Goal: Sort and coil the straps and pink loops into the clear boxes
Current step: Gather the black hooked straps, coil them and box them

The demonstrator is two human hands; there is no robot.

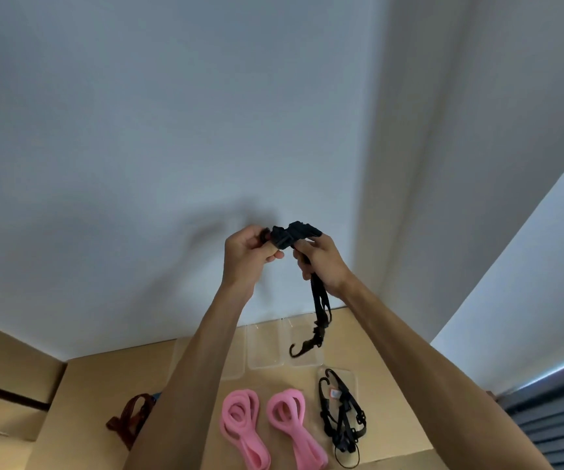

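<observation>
1. Brown strap (131, 418) – far left on the tan desk (80, 401), bunched; its right end is hidden behind the left forearm.
2. Left hand (248, 256) – raised well above the desk in front of the white wall (138, 130); fingers curled, pinching the left end of a black strap (289, 235). A small dark bit shows at the fingertips, too blurred to tell what it is.
3. Black strap – bunched up between both hands, up in the air, not in any box. Its tail drops from the right hand and ends in a hook (302, 349) hanging over the clear boxes; can't tell if it touches them.
4. Right hand (319, 262) – just beside the left, fingers curled round the strap's right part, gripping it.
5. Clear boxes (263, 347) – in a row at the desk's back edge by the wall, partly behind the left arm.
6. Two pink loops (239, 425) (292, 424) – lie side by side near the desk's front, between the forearms, each coiled in a figure-eight, not in boxes.
7. Second black strap (341, 412) – on the desk right of the pink loops, tangled, hooks at its far end, a small reddish tag on it. Seems to lie on a clear box; unsure.
</observation>
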